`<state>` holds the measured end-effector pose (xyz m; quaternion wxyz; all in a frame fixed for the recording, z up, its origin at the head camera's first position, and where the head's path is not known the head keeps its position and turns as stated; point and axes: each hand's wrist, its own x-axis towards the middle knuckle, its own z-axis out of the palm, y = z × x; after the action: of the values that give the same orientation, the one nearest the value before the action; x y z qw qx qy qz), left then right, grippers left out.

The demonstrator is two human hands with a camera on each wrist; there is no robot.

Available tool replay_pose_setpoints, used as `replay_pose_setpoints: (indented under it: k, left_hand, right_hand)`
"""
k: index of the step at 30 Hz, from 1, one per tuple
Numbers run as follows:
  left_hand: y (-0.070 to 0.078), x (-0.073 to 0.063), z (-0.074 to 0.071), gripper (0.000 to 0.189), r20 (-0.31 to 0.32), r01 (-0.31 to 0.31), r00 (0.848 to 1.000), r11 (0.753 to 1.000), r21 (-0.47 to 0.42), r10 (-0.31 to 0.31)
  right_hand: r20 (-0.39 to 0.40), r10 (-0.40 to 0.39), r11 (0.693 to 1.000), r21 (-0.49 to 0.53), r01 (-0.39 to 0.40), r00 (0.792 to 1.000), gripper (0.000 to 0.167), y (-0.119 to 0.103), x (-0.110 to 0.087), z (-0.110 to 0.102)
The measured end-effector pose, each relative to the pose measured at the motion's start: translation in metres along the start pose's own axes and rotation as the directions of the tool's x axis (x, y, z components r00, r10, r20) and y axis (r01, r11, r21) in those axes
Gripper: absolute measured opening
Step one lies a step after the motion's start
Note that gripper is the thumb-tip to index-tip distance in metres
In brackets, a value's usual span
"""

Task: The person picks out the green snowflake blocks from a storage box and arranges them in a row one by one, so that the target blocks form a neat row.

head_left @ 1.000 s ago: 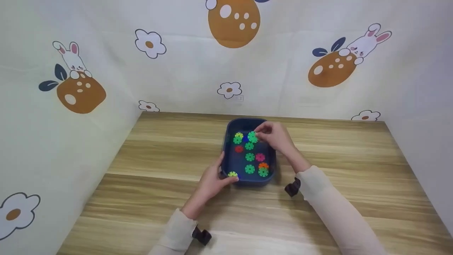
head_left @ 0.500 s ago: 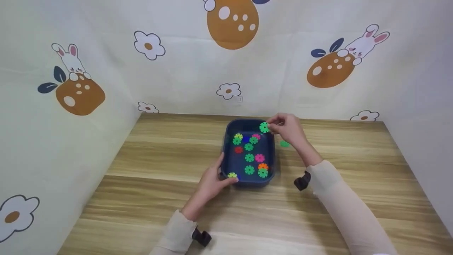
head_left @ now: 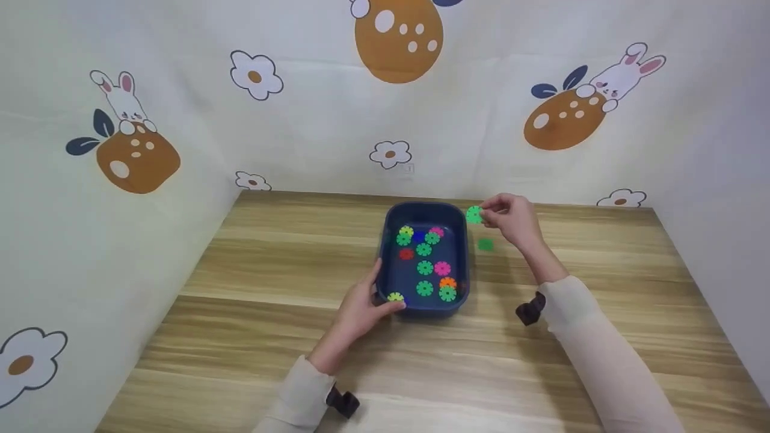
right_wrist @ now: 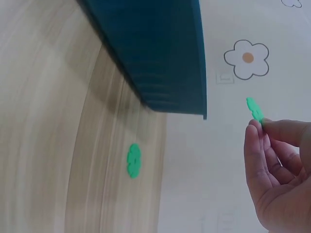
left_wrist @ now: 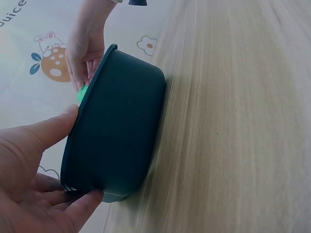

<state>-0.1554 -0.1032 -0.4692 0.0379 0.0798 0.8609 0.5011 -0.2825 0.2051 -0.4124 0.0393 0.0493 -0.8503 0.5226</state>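
Observation:
A dark blue plastic bin (head_left: 426, 213) stands on the table with several notched flower-shaped discs on its floor, green, pink, red, yellow, orange and blue. My left hand (head_left: 359, 308) grips its near left corner, thumb over the rim and fingers against the outer wall (left_wrist: 116, 126). Just past the bin's far right corner, my right hand (head_left: 516, 224) pinches a bright green notched disc (head_left: 474, 214) between thumb and fingertips, raised above the table. In the right wrist view this disc (right_wrist: 254, 109) shows nearly edge-on. Below it, another green disc (right_wrist: 133, 160) lies flat on the wood.
The wood-grain table (head_left: 271, 252) extends on both sides of the bin. A pale cloth wall (head_left: 313, 132) printed with rabbits and flowers rises behind the far table edge and along both sides.
My right hand has carried the green disc from above the bin, rightward past its rim. The green disc on the table has come into sight. My left hand stays on the bin.

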Motion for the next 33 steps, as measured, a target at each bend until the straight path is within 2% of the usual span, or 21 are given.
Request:
replay_pose_setpoints:
  k: [18,23,28,33]
  left_hand:
    - [0.001,0.001,-0.001,0.094,0.025,0.035,0.999,0.999,-0.038,-0.034]
    - [0.001,0.000,0.000,0.093,0.016,0.023,1.000,0.999,-0.031,-0.023]
    - [0.000,0.000,0.000,0.094,0.009,-0.005,1.000,1.000,0.007,0.005]
    - [0.000,0.001,0.000,0.093,0.014,0.012,1.000,1.000,0.007,-0.012]
  right_hand:
    - [-0.019,0.149,0.989,-0.007,-0.149,0.989,0.022,0.042,-0.001,-0.019]
    - [-0.013,0.199,0.979,-0.035,-0.199,0.980,0.023,0.053,-0.003,-0.021]
    - [0.020,0.276,0.960,-0.062,-0.274,0.961,0.024,0.068,-0.005,-0.022]
    - [0.027,0.321,0.940,-0.136,-0.314,0.947,0.024,0.077,-0.004,-0.023]
